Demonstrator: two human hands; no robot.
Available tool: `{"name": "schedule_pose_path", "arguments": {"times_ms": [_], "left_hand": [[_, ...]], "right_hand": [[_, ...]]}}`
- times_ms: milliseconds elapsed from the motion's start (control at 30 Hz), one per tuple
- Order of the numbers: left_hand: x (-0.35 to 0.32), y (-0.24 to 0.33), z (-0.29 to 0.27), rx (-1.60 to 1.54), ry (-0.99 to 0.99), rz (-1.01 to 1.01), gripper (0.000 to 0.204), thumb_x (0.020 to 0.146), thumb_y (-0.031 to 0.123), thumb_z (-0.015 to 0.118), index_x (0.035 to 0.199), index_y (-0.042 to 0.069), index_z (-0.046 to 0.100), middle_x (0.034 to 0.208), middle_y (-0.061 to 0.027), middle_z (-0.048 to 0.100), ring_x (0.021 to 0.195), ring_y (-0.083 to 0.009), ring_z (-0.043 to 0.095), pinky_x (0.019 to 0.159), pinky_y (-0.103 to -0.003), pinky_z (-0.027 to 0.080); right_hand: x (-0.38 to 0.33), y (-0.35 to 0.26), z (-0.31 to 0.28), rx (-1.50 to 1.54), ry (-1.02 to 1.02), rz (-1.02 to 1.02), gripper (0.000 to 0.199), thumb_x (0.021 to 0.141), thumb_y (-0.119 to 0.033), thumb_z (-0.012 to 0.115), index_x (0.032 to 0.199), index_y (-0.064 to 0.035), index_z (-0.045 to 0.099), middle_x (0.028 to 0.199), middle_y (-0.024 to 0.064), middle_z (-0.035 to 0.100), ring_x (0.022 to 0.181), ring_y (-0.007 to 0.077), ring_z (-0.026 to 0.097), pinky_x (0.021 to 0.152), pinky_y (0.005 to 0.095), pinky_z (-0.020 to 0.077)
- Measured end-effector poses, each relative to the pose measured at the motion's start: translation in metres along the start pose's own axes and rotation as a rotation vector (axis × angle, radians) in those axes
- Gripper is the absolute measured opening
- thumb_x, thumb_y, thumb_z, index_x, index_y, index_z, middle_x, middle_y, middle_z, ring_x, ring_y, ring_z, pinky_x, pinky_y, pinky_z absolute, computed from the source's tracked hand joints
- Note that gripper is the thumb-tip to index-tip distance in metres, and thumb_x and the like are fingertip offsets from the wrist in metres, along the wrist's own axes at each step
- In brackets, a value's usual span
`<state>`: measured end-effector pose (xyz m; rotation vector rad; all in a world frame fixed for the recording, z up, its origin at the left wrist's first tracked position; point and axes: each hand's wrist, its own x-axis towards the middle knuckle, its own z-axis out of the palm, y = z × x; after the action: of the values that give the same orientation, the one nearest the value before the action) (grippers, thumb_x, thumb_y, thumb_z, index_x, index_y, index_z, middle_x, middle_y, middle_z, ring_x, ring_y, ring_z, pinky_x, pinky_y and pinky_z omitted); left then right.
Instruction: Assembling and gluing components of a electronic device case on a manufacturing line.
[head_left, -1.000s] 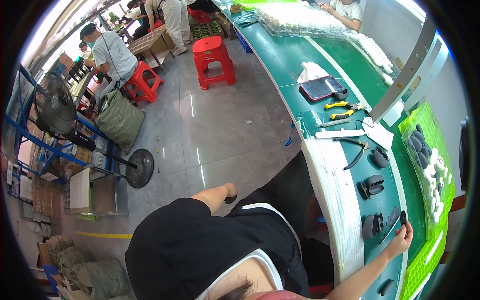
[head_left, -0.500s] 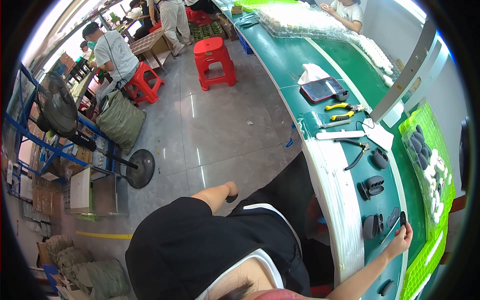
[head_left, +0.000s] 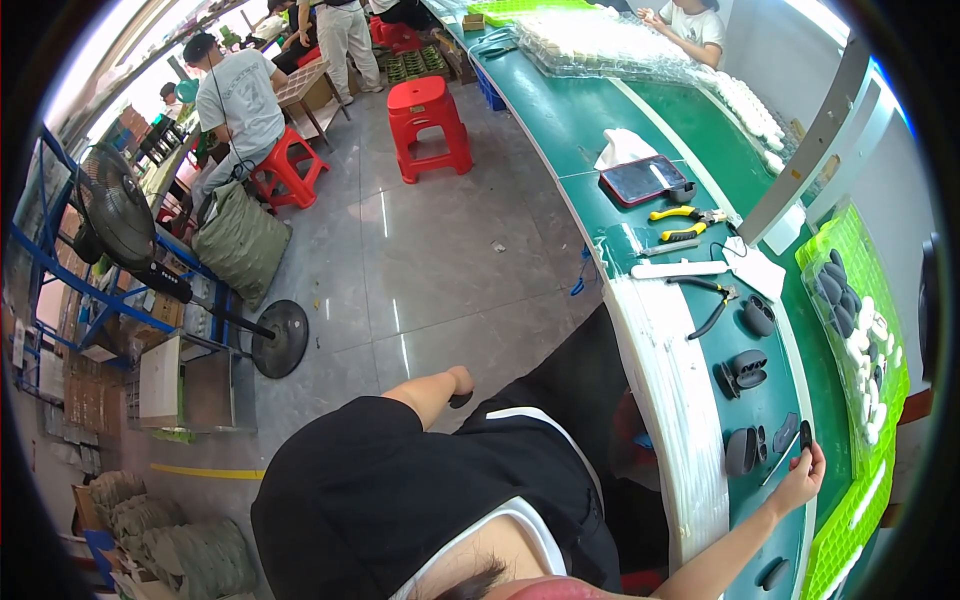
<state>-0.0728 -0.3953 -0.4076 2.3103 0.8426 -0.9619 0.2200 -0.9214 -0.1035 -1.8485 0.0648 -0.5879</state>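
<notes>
Over the bench's right part, my right hand (head_left: pixel 803 480) pinches a small black oval piece (head_left: pixel 806 434) between its fingertips. A thin pale rod (head_left: pixel 780 462) lies against or beside these fingers; whether it is held cannot be made out. Next to it are a flat dark grey piece (head_left: pixel 785 430) and an open black case (head_left: pixel 742 452), like an earbud case. Off to the left, above the floor, my left hand (head_left: pixel 461 382) is closed round a dark object (head_left: pixel 461 399), mostly hidden by the hand.
More black cases (head_left: pixel 748 370) line the green bench (head_left: pixel 590 150), with black-handled pliers (head_left: pixel 712 310), yellow-handled pliers (head_left: pixel 685 225) and a tablet (head_left: pixel 643 181). Bright green trays (head_left: pixel 845 540) hold black and white pieces. A red stool (head_left: pixel 428 130) and a fan (head_left: pixel 115 205) stand on the floor. Other people sit farther off.
Both my hands stay nearly where they were, holding the same things. At the far left, a seated person has shifted slightly, and a standing person's legs have moved a little.
</notes>
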Motion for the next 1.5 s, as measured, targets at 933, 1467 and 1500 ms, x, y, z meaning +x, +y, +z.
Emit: {"name": "schedule_pose_path", "arguments": {"times_ms": [933,1467,1500], "left_hand": [[0.021,-0.019,0.012,-0.117,-0.007,-0.047,0.028,0.074,0.021,0.054,0.090,0.002,0.066,0.093,-0.0191,0.063,0.087,-0.0319,0.061,0.076,-0.040,0.048],[0.046,0.011,0.024,0.250,-0.105,0.205,0.033,0.076,0.024,0.053,0.095,0.001,0.065,0.110,-0.0202,0.057,0.101,-0.0341,0.055,0.085,-0.039,0.044],[0.045,0.009,0.023,0.249,-0.104,0.205,0.033,0.076,0.024,0.053,0.095,0.001,0.065,0.110,-0.0202,0.057,0.101,-0.0341,0.055,0.085,-0.039,0.044]], "right_hand": [[-0.001,-0.008,0.004,0.024,0.011,-0.014,0.015,0.081,-0.005,0.056,0.094,-0.0016,0.062,0.080,0.0005,0.059,0.062,0.0048,0.049,0.055,0.0179,0.0404],[-0.001,-0.001,0.002,-0.029,-0.029,-0.027,0.016,0.083,-0.007,0.055,0.096,-0.0022,0.062,0.080,-0.0012,0.058,0.061,0.0038,0.044,0.054,0.0161,0.0346],[-0.001,0.000,0.002,-0.022,-0.025,-0.026,0.016,0.083,-0.007,0.055,0.096,-0.0022,0.062,0.079,-0.0013,0.058,0.060,0.0038,0.044,0.053,0.0160,0.0340]]}}
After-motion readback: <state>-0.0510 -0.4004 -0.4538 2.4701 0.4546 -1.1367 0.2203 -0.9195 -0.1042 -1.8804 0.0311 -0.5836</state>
